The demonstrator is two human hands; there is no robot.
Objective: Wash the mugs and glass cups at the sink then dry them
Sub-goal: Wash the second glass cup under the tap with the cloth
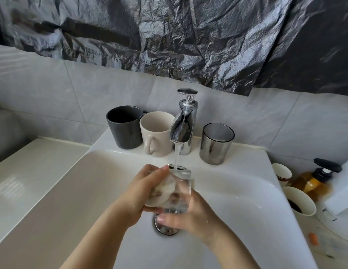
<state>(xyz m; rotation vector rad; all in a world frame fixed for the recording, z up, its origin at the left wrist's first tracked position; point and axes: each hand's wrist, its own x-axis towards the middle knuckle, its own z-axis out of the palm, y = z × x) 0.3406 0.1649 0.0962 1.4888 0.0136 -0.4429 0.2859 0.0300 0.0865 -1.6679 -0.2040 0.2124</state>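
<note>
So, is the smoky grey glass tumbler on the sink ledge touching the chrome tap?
Apart. The head view shows a strip of white ledge between the smoky grey glass tumbler and the chrome tap.

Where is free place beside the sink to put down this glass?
The beige counter left of the sink is bare. The back ledge is crowded: dark mug, cream mug, faucet, smoky glass. The right side is crowded with cups and a soap bottle.
</note>
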